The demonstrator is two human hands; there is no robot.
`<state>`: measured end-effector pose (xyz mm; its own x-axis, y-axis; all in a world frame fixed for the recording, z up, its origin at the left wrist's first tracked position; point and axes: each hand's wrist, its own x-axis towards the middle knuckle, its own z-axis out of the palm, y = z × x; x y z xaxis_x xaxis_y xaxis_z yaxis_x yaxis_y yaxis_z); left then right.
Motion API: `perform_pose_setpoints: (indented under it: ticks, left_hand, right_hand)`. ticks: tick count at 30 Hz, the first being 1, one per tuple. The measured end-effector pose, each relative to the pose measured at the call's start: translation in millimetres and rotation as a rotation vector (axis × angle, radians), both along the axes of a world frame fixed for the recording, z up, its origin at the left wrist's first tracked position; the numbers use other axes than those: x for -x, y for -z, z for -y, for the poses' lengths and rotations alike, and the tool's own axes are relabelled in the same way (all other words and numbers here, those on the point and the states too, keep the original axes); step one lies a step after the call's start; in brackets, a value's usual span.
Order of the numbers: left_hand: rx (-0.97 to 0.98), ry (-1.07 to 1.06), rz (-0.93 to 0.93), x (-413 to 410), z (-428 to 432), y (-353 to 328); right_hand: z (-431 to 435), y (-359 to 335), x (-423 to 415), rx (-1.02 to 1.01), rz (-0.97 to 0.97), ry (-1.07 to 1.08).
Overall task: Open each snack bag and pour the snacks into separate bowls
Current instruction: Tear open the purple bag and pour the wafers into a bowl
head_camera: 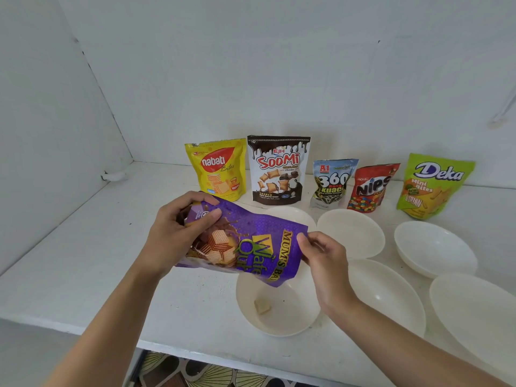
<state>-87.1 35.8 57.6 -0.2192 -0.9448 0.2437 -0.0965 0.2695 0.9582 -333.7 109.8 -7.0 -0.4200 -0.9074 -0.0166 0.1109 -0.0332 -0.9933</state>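
purple wafer bag [259, 233] over bowl [282, 322]; left fingers [208, 217] curled round its base; right fingers [305, 242] pinching its top

Purple wafer bag [251, 236] held tilted above white bench [83, 261], its lower end over near bowl [243, 303]. Left grip [178, 233] wraps raised bottom end of bag; right grip [324, 263] pinches edge at lower end. One pale wafer piece [262, 306] lies in near bowl. Five more white bowls sit to right and behind, one [296, 216] partly hidden by bag. Along back wall, upright in a row: Nabati bag [216, 170], Soomi bag [277, 170], 360 Kuaci bag [332, 182], Nips bag [371, 188], Deka bag [434, 185].
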Motion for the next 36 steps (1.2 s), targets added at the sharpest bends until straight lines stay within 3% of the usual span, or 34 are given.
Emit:
perform_pose_setpoints:
  ticks: [10, 17, 22, 28, 36]
  left_hand:
    - [0.026, 0.13, 0.168, -1, 0, -12]
    - [0.091, 0.096, 0.149, 6, 1, -18]
    - [0.131, 0.124, 0.289, 5, 2, -22]
    - [0.077, 0.108, 0.173, 6, 3, -26]
    - [0.113, 0.137, 0.215, 11, 2, -26]
  right_hand:
    - [-10, 12, 0, -0.096, 0.163, -0.106]
    - [-9, 3, 6, -0.029, 0.218, -0.059]
    - [-16, 10, 6, -0.12, 0.209, -0.108]
    - [-13, 0, 14, -0.042, 0.132, -0.076]
    - [-13, 9, 15, -0.077, 0.099, -0.09]
